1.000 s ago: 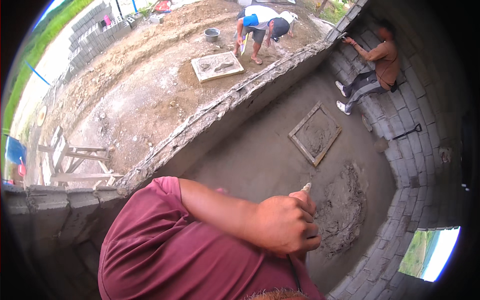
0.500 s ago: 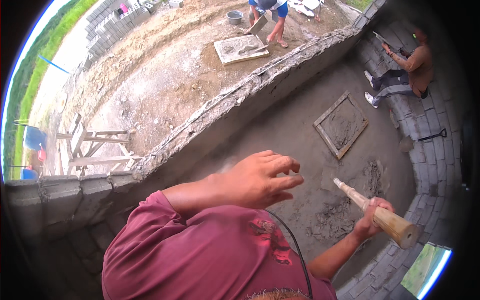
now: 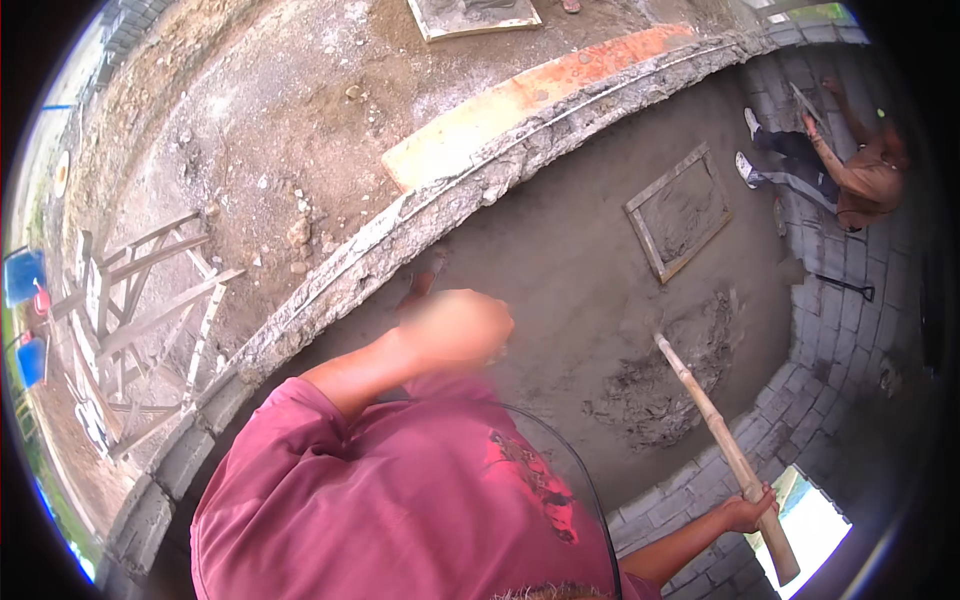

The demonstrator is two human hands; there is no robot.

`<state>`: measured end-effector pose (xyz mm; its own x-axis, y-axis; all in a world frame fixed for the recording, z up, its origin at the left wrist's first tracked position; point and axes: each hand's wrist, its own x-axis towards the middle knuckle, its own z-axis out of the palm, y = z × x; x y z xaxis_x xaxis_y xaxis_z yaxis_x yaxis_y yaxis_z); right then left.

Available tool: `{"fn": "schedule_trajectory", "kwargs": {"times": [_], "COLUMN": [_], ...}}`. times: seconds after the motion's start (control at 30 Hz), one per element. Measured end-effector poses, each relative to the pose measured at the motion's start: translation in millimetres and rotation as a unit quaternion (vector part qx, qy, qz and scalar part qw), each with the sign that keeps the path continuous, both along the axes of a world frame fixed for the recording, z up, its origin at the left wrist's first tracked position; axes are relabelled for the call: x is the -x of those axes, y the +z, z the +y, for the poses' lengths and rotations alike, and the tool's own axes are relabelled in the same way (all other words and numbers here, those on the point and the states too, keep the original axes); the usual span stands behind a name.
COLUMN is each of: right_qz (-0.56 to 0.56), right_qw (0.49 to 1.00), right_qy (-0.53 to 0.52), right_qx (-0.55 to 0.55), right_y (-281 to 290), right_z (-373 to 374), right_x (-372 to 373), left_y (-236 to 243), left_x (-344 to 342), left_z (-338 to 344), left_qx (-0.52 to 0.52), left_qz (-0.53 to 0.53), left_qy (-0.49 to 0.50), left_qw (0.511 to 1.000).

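Observation:
My right hand is low at the right, closed around a long wooden tool handle. The handle slants up and left, and its far end reaches the wet mortar pile on the grey floor below. My left hand is raised in front of my red shirt. It is motion-blurred, looks bunched, and shows nothing in it. It hangs over the floor just inside the curved block wall.
A person in a brown shirt works at the block wall far right. A wooden-framed mortar board lies on the floor, and a dark tool near the wall. Outside are an orange plank, a wooden trestle and blue drums.
The view has swung down and left. My right hand came out from under my left arm with the wooden handle, now lower right. My left hand has lifted and pulled back.

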<state>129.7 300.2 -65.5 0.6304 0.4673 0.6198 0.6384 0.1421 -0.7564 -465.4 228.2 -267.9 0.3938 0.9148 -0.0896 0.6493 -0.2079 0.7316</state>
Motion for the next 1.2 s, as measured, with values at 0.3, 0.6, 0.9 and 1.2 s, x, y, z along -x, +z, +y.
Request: {"fn": "schedule_trajectory", "kwargs": {"times": [0.3,0.6,0.9,1.2], "right_qz": [0.011,0.090,0.127,0.111], "right_qw": [0.990,0.980,0.978,0.979], "right_qy": [-0.069,-0.109,-0.114,-0.131], "right_qx": [0.125,0.137,0.120,0.106], "right_y": [9.7,14.7,16.7,23.1], "right_z": [-11.0,-8.4,32.5,56.4], "right_x": [-4.0,11.3,19.0,5.6], "left_y": [-46.6,-48.5,-49.4,-41.9], "left_x": [77.9,98.4,103.1,104.5], "left_z": [-12.3,-18.5,-28.9,-29.8], "left_qx": [0.039,0.071,0.086,0.062], "left_qz": [-0.029,-0.074,-0.080,-0.095], "left_qy": [0.041,0.083,0.117,0.151], "left_qw": [0.998,0.991,0.986,0.982]}}
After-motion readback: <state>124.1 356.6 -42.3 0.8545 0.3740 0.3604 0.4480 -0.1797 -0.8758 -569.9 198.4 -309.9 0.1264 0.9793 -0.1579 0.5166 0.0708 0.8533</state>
